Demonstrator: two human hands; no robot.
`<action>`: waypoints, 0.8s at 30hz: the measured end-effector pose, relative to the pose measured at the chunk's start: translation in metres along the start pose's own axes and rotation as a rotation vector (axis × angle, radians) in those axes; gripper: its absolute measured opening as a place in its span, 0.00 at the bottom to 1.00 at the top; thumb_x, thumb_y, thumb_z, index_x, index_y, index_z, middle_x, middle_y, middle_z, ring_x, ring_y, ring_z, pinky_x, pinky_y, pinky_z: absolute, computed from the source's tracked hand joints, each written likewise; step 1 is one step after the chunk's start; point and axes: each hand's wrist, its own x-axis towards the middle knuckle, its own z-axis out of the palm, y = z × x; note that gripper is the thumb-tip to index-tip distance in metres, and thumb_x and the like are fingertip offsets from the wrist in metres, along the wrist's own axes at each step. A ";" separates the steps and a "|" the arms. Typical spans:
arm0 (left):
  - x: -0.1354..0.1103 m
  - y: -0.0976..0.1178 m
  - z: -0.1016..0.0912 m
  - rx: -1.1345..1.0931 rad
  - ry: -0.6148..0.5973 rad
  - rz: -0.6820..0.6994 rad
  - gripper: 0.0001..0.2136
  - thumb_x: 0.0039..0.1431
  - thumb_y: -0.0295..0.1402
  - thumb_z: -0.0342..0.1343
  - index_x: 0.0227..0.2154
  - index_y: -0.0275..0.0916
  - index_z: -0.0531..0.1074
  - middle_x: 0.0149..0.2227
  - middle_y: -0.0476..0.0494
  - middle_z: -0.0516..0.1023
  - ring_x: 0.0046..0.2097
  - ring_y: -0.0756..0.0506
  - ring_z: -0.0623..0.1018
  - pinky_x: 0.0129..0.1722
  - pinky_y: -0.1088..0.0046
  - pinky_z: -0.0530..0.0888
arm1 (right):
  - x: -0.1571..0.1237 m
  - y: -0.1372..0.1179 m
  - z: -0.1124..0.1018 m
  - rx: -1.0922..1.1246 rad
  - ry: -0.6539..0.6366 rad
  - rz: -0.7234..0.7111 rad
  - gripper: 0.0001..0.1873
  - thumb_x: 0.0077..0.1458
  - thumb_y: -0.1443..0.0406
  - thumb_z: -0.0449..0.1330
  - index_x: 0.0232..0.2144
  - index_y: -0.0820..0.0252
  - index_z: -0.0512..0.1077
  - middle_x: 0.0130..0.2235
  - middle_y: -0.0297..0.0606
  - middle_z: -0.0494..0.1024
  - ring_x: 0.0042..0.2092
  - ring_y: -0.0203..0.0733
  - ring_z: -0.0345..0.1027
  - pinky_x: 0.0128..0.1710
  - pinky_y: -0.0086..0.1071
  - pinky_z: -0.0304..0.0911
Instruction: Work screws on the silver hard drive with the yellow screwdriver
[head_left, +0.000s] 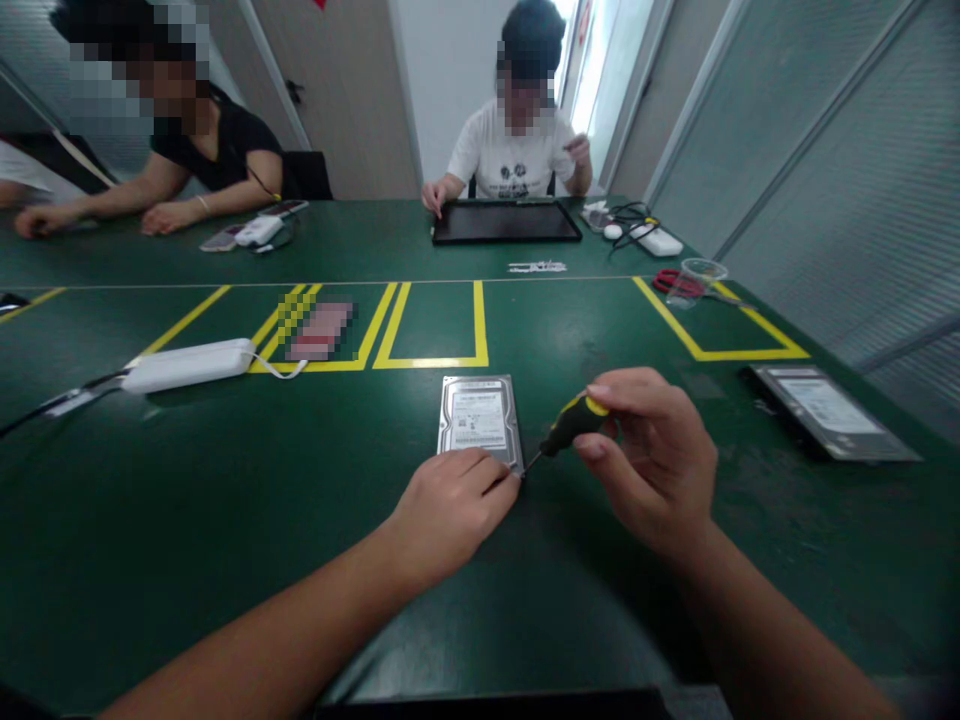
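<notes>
A silver hard drive (480, 415) with a white label lies flat on the green table (225, 480) in front of me. My left hand (450, 505) rests over its near edge, fingers curled down and pressing on it. My right hand (652, 460) pinches a small screwdriver (570, 425) with a black and yellow handle. Its thin tip points down and left at the drive's near right corner, right beside my left fingertips.
A second drive (829, 410) lies at the right. A white power strip (187, 365) lies at the left, by yellow tape boxes (435, 360). A plastic cup (701, 275) and red tool sit far right. Two people sit across, one at a black laptop (506, 222).
</notes>
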 end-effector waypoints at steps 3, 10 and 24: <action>0.000 -0.001 0.000 0.006 0.013 -0.001 0.07 0.68 0.30 0.52 0.43 0.39 0.75 0.38 0.47 0.78 0.39 0.44 0.77 0.36 0.66 0.75 | 0.009 -0.004 -0.004 -0.043 0.023 0.001 0.11 0.55 0.69 0.66 0.41 0.54 0.72 0.37 0.35 0.72 0.39 0.38 0.67 0.33 0.33 0.63; -0.001 -0.001 0.002 0.014 0.033 -0.018 0.07 0.67 0.30 0.53 0.42 0.41 0.76 0.37 0.48 0.79 0.37 0.44 0.77 0.35 0.65 0.75 | 0.036 -0.028 -0.015 -0.191 -0.265 0.053 0.07 0.55 0.66 0.66 0.37 0.59 0.73 0.35 0.33 0.76 0.37 0.35 0.69 0.36 0.31 0.63; -0.002 -0.001 0.000 -0.014 0.050 -0.020 0.06 0.66 0.30 0.55 0.41 0.41 0.77 0.37 0.48 0.80 0.37 0.44 0.78 0.35 0.64 0.76 | 0.086 -0.054 -0.015 -0.326 -0.696 0.074 0.03 0.58 0.66 0.62 0.32 0.56 0.77 0.38 0.34 0.76 0.37 0.35 0.68 0.36 0.29 0.60</action>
